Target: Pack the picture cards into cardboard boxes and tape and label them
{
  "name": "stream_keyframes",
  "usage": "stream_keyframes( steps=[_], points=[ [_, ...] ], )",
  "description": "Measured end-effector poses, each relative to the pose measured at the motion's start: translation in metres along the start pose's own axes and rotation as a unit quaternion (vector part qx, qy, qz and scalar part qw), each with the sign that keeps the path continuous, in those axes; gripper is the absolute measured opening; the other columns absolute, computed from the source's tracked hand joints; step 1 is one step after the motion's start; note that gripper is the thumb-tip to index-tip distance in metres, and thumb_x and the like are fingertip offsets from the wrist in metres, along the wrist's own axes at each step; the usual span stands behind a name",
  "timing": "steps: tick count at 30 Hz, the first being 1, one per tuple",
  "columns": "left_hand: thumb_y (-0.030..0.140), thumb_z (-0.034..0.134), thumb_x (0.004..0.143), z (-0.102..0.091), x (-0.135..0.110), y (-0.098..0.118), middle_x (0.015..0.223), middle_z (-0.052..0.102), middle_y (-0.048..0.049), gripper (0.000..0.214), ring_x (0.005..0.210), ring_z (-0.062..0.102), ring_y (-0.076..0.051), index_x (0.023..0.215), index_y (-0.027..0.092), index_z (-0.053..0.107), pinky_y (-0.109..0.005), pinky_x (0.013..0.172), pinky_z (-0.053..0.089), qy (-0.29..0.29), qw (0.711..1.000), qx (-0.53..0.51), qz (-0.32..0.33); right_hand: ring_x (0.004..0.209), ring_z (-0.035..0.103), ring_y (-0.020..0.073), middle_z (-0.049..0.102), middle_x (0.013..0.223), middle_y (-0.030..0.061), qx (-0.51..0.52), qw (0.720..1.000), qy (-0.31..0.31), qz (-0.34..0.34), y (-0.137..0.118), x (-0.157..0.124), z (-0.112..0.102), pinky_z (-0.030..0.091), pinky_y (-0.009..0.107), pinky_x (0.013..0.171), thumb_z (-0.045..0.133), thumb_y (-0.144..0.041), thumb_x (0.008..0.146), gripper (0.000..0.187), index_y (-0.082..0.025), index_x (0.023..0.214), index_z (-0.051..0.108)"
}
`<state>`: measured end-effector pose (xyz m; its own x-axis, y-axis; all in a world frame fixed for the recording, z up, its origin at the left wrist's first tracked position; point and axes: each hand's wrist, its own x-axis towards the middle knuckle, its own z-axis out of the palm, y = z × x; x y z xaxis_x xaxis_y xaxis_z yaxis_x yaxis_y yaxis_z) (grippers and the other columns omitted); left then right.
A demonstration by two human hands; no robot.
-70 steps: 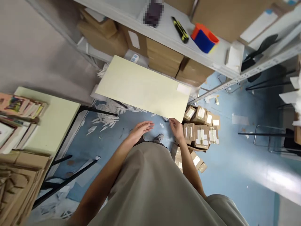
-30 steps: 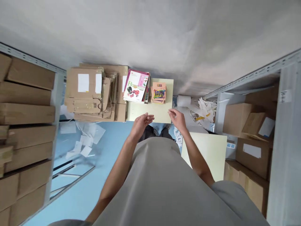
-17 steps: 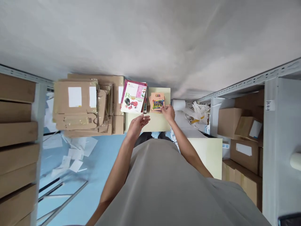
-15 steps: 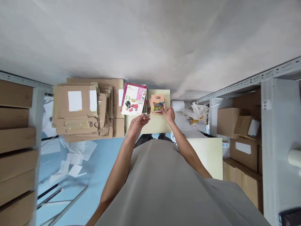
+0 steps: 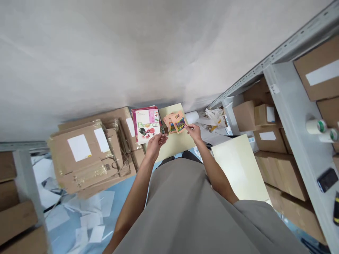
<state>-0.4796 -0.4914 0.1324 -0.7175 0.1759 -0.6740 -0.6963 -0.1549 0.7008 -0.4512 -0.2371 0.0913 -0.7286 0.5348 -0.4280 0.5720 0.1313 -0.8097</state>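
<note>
My right hand (image 5: 195, 133) pinches the lower right corner of a small peach-coloured booklet (image 5: 178, 118) with a colourful picture on its cover. Beneath and to the left of it lie similar peach booklets (image 5: 167, 120), partly covered. My left hand (image 5: 156, 145) is open, fingers loosely bent, by the lower right corner of a white and pink booklet (image 5: 145, 121) marked "Beautiful". That booklet tops a stack with magenta edges showing. Both piles rest on a pale yellow board (image 5: 169, 145). Whether my left fingertips touch the stack, I cannot tell.
Flattened cardboard boxes (image 5: 79, 169) are piled at the left. A white roll (image 5: 191, 117) and shredded paper (image 5: 215, 118) lie at the right, above another pale board (image 5: 239, 165). Shelves of cartons (image 5: 280, 173) flank both sides. Loose papers (image 5: 91, 218) litter the blue floor.
The view has tilted and turned to the right. The top peach booklet has shifted right and now slants, exposing more of those underneath. My left hand stays beside the white and pink booklet.
</note>
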Motion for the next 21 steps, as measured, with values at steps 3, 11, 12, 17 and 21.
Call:
stream_keyframes(
  steps=[3, 11, 12, 17, 21],
  points=[
    [0.064, 0.091, 0.074, 0.014, 0.003, -0.014, 0.128, 0.084, -0.0156, 0.055, 0.110, 0.081, -0.027, 0.104, 0.021, 0.076, -0.045, 0.110, 0.059, -0.038, 0.998, 0.036, -0.021, 0.059, 0.064, 0.0146, 0.077, 0.084, 0.0031, 0.112, 0.993, 0.033, 0.000, 0.009, -0.038, -0.028, 0.047, 0.029, 0.059, 0.088, -0.074, 0.075, 0.054, -0.022, 0.082, 0.075],
    [0.070, 0.102, 0.063, 0.107, -0.021, -0.066, 0.119, 0.086, -0.0151, 0.074, 0.112, 0.079, -0.030, 0.114, 0.019, 0.084, -0.044, 0.105, 0.060, -0.281, 0.939, 0.174, -0.097, 0.060, 0.057, 0.0128, 0.074, 0.081, 0.0023, 0.247, 0.940, 0.222, 0.078, 0.044, -0.177, -0.104, 0.040, 0.029, 0.053, 0.093, -0.076, 0.070, 0.057, -0.023, 0.081, 0.075],
    [0.069, 0.103, 0.060, 0.120, -0.026, -0.072, 0.113, 0.086, -0.0135, 0.074, 0.108, 0.078, -0.029, 0.111, 0.018, 0.085, -0.044, 0.104, 0.060, -0.304, 0.928, 0.190, -0.097, 0.059, 0.056, 0.0128, 0.073, 0.079, 0.0016, 0.259, 0.930, 0.246, 0.085, 0.049, -0.193, -0.111, 0.039, 0.029, 0.053, 0.093, -0.075, 0.070, 0.056, -0.023, 0.081, 0.074],
    [0.066, 0.105, 0.055, 0.173, -0.060, -0.102, 0.104, 0.087, -0.0113, 0.064, 0.100, 0.077, -0.028, 0.096, 0.019, 0.087, -0.044, 0.098, 0.061, -0.366, 0.890, 0.264, -0.066, 0.055, 0.050, 0.0124, 0.064, 0.064, -0.0027, 0.315, 0.887, 0.326, 0.091, 0.077, -0.250, -0.141, 0.037, 0.029, 0.053, 0.094, -0.072, 0.070, 0.053, -0.024, 0.080, 0.073],
    [0.067, 0.099, 0.067, 0.205, -0.086, -0.127, 0.111, 0.087, -0.0111, 0.060, 0.101, 0.078, -0.026, 0.103, 0.021, 0.086, -0.038, 0.095, 0.062, -0.390, 0.875, 0.284, -0.037, 0.054, 0.053, 0.0138, 0.063, 0.061, -0.0031, 0.339, 0.876, 0.334, 0.080, 0.102, -0.274, -0.167, 0.039, 0.029, 0.053, 0.096, -0.071, 0.070, 0.053, -0.025, 0.080, 0.073]
  ],
)
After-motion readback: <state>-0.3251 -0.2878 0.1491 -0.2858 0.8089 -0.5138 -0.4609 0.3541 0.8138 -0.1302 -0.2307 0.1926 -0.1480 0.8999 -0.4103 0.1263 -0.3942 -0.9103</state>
